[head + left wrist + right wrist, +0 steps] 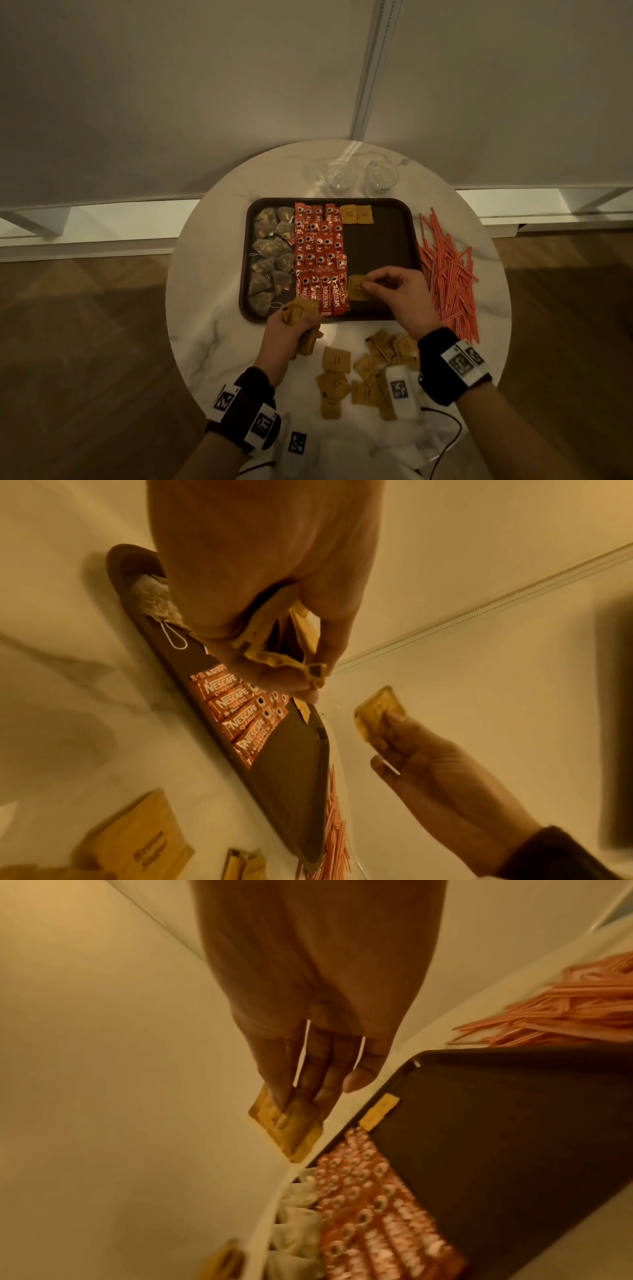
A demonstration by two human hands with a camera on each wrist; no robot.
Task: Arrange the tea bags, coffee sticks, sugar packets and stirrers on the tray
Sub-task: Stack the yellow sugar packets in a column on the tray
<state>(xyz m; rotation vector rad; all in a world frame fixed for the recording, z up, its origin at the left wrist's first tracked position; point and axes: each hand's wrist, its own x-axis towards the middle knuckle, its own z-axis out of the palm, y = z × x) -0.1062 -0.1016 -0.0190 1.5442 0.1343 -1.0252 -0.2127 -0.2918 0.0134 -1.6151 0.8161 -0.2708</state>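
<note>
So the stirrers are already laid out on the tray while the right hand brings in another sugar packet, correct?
Not quite. The stirrers lie on the table, right of the tray, as the head view shows. The right hand does pinch a sugar packet over the tray.

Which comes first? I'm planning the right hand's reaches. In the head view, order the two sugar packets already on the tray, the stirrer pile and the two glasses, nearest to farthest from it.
From the right hand:
1. Stirrer pile, on the table right of the tray.
2. Two sugar packets, at the tray's far edge.
3. Two glasses, beyond the tray.
</note>
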